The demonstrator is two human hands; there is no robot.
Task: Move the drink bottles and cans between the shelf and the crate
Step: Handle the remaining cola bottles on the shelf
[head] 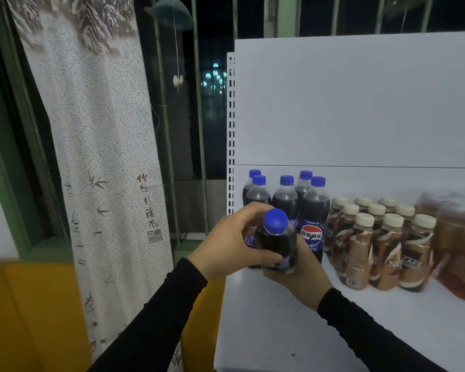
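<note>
A patterned white curtain (97,146) hangs left; green window bars (200,130) beside it; yellow wall panel (24,318) below.

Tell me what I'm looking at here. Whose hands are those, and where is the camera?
There is no machine here, only a person in black sleeves. The camera sits on their head and looks down, so you see what they see. The left hand and the right hand both hold one cola bottle with a blue cap, their fingers curled round it. In front is a white shelf. On it stand more cola bottles at the left, then brown coffee bottles with cream caps, and blurry reddish packs at the right edge. To the left hangs a patterned curtain by a dark window.
</note>
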